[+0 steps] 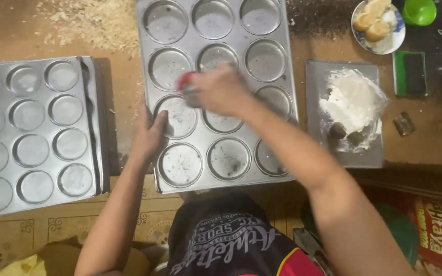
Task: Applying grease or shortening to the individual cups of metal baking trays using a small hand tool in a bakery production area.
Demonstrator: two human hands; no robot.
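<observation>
— So, where do we stand with the muffin tray (274, 110)?

— We have it flat in front of us, cups up. Our left hand (150, 134) lies spread on its near left edge, fingers wide, pinning it down and gripping nothing. Our right hand (220, 91) is over the middle cups, closed around a small red-topped thing (186, 82); the blur keeps us from saying whether it is a brush or a scraper.

— What could go wrong from here?

— We judge the tray could skid. Only one edge is pinned, so a hard stroke across the cups might swing the far end toward the flat pan (315, 115) just beside it on the right, where the plastic bag of white fat (353, 102) sits.

— And the crumbs?

— Dark specks show in the near cups. If we sweep too briskly they may scatter into cups nearby, or onto the second tray (37, 133) on our left, which lies near but apart.

— Anything else within reach?

— A plate of buns (379, 23) and a green cup (418, 11) stand at the far right, well apart. Our forearm crosses low over the tray's right side, so a wide swing could brush the bag.
</observation>
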